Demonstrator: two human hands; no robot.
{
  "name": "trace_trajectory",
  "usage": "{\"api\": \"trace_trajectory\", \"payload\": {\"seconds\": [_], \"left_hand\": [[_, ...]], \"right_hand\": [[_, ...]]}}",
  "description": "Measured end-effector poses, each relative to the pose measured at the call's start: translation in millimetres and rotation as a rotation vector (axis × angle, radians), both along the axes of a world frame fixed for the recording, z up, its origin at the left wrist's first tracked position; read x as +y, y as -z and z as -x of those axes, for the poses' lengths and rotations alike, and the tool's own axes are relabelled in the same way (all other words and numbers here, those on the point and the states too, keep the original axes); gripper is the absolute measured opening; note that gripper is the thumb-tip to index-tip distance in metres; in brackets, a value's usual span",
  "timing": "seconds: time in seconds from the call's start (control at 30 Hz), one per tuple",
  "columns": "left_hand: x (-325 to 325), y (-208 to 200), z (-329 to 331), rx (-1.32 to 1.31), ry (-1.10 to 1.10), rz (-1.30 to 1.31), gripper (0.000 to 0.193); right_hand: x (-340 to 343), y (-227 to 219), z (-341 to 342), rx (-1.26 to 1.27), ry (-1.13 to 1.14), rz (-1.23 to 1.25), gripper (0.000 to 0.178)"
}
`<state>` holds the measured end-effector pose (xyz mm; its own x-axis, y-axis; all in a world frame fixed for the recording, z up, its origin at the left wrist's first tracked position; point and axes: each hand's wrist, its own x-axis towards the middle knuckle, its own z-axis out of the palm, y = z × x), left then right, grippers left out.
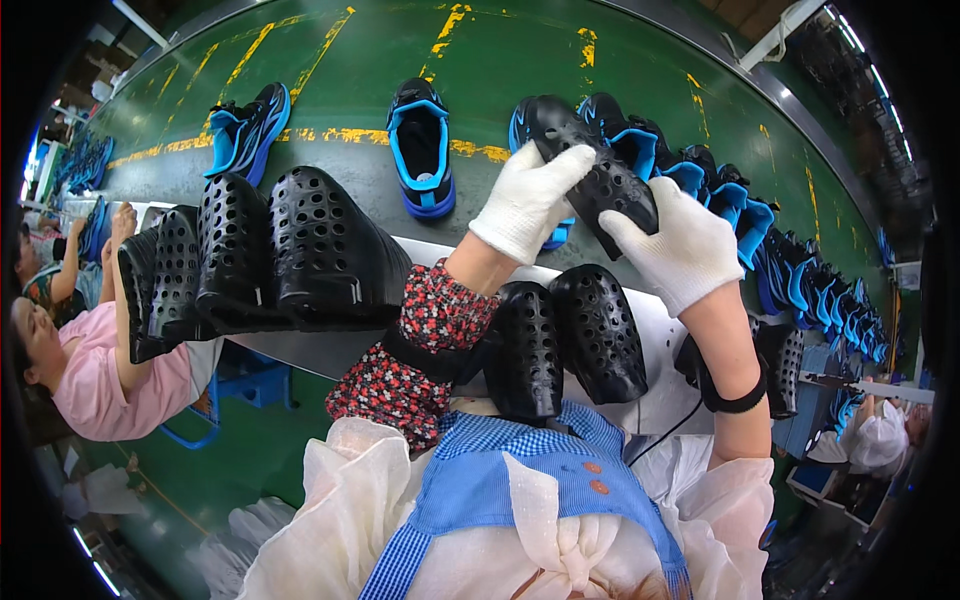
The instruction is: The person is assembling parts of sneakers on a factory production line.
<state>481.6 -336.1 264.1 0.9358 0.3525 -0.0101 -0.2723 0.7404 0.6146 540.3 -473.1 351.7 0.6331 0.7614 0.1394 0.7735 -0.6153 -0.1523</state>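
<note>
The left hand (532,203) and the right hand (682,248), both in white gloves, were clamped on one black perforated form (612,186). It lay between them, its long axis slanting from far left to near right. The left hand held its side, the right hand its nearer end. Below, a blue-black shoe (558,236) was partly hidden on the green tabletop (360,95); contact I could not tell.
</note>
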Motion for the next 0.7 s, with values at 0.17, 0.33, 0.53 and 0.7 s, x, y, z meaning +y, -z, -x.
{"api": "trace_trajectory", "payload": {"seconds": [0.17, 0.33, 0.53, 0.7], "left_hand": [[5, 9, -7, -0.074, -0.104, 0.007, 0.014], [12, 21, 3, 0.06, 0.037, -0.098, 0.024], [12, 64, 22, 0.315, -0.302, -1.633, 0.034], [1, 70, 6, 0.518, -0.11, -1.998, 0.011]], "right_hand": [[14, 10, -5, -0.043, -0.006, 0.068, 0.04], [11, 20, -13, 0.017, 0.034, 0.102, 0.035], [19, 5, -41, 0.422, 0.171, 0.346, 0.041], [65, 4, -53, 0.349, -0.049, 0.678, 0.045]]}}
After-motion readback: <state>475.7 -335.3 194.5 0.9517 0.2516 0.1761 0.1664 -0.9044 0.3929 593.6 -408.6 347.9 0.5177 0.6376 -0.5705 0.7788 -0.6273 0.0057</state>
